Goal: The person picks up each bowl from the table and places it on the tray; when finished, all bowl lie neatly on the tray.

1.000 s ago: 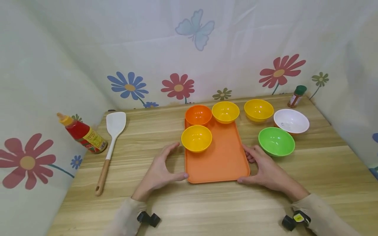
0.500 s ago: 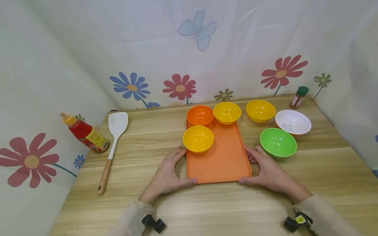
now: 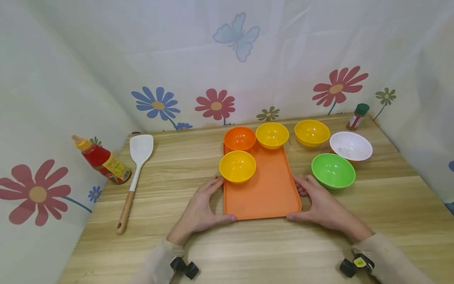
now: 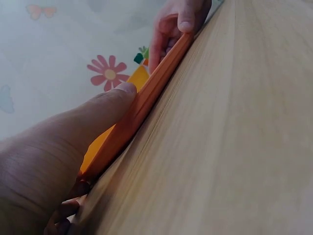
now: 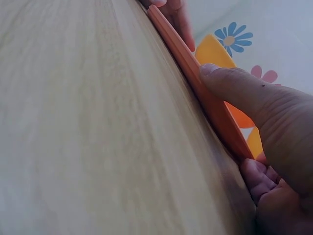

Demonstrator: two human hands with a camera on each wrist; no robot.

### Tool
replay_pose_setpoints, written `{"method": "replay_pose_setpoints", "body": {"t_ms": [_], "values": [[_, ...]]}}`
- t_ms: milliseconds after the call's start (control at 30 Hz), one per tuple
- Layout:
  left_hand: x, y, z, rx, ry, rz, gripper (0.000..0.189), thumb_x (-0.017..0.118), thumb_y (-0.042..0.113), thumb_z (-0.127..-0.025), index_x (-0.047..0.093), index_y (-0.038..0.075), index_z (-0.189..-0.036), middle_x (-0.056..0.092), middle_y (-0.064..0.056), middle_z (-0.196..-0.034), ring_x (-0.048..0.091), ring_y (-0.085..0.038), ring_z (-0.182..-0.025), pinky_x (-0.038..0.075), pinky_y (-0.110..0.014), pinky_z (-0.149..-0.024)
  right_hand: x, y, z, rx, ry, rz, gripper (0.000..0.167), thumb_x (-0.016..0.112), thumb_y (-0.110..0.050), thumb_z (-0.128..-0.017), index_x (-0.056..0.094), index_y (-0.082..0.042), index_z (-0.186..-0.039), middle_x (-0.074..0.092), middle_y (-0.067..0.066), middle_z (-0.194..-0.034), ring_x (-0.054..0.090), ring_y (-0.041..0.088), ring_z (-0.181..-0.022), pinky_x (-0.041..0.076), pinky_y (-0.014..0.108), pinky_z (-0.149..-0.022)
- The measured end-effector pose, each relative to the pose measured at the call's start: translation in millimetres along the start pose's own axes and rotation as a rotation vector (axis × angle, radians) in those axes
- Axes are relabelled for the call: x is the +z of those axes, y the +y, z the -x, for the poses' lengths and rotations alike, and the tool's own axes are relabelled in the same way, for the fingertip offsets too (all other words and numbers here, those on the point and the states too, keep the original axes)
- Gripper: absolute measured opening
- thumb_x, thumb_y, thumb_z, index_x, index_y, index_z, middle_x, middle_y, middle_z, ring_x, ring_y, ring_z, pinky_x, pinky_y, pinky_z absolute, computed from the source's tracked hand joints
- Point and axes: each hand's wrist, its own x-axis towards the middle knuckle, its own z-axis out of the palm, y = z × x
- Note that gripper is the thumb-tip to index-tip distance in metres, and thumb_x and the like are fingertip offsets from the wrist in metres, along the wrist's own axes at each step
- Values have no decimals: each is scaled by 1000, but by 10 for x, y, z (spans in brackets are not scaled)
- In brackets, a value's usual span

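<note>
An orange rectangular tray lies on the table between both hands. My left hand holds its near left corner, thumb along the front edge and fingers at the left side. Mirroring it, my right hand grips the near right corner; its fingers curl in at the right side. In the wrist views both thumbs press on the tray's front rim. On the tray stand an orange bowl at the back left, a yellow bowl at the back right and another yellow bowl in front.
Right of the tray stand a green bowl, a white bowl, a third yellow bowl and a green-capped spice jar. At left lie a white spatula and a red sauce bottle. A flowered curtain surrounds the table.
My left hand has moved right, up to the tray, its thumb now on the front edge. The right hand stays at its corner. Tray and bowls keep their places.
</note>
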Motion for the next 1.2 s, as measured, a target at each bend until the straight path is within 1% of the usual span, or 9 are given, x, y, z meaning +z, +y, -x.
{"method": "replay_pose_setpoints", "body": {"t_ms": [200,367,433,533,633,700,867,1100,1200], "values": [[-21,1,-12,16,-11,-19,130,94,80,-69,44,20,-173,40,-5,-178,34,-31,-167,33,-62,-132,-41,-85,51,-12,1,43,123,95,-66,-81,40,-2,-170,56,8,-137,68,26,-127,60,52,-110],[-30,17,-9,15,-18,-15,131,95,78,-69,43,19,-173,39,-3,-179,33,-31,-167,32,-62,-133,-102,-165,119,-54,60,62,108,96,-54,-86,46,0,-166,66,11,-143,70,24,-120,62,51,-105],[-29,21,-7,10,-21,-12,131,95,79,-68,43,20,-173,39,-3,-179,32,-31,-167,32,-62,-133,-138,-182,135,-78,97,47,101,97,-46,-87,50,-2,-164,69,10,-142,72,23,-118,63,45,-103],[-25,25,-4,-1,-26,-7,131,94,80,-69,42,22,-173,39,-2,-179,32,-30,-167,32,-62,-133,-201,-195,147,-145,174,-21,91,100,-29,-87,54,-4,-161,71,10,-140,74,22,-114,62,30,-100],[-25,24,-2,-13,-26,-3,131,94,81,-68,41,23,-174,39,-3,-179,32,-29,-167,32,-63,-133,-261,-197,143,-217,275,-102,90,102,-10,-81,58,-9,-159,72,8,-139,74,18,-113,57,16,-99],[-26,24,-1,-18,-26,1,131,93,82,-68,41,24,-174,38,-4,-179,32,-29,-167,32,-63,-132,-306,-202,145,-238,342,-142,93,101,-1,-78,58,-13,-160,71,5,-138,72,15,-114,55,13,-99],[-25,13,2,-25,-27,0,131,92,84,-69,40,26,-174,38,-4,-180,32,-29,-167,33,-64,-132,-412,-200,157,-206,481,-177,102,101,4,-73,56,-19,-162,68,3,-139,65,7,-121,49,10,-100],[-25,-2,7,-29,-26,-1,131,91,84,-69,40,26,-174,37,-2,-180,32,-28,-167,33,-64,-132,-550,-110,159,-167,575,-189,118,102,8,-68,48,-21,-168,61,-7,-151,59,2,-132,43,11,-108],[-27,1,4,-23,-28,3,131,92,83,-69,40,26,-174,38,-4,-180,32,-29,-167,32,-64,-132,-614,-58,191,-115,624,-186,120,102,8,-68,46,-23,-169,61,-4,-154,56,0,-134,41,8,-110]]}}
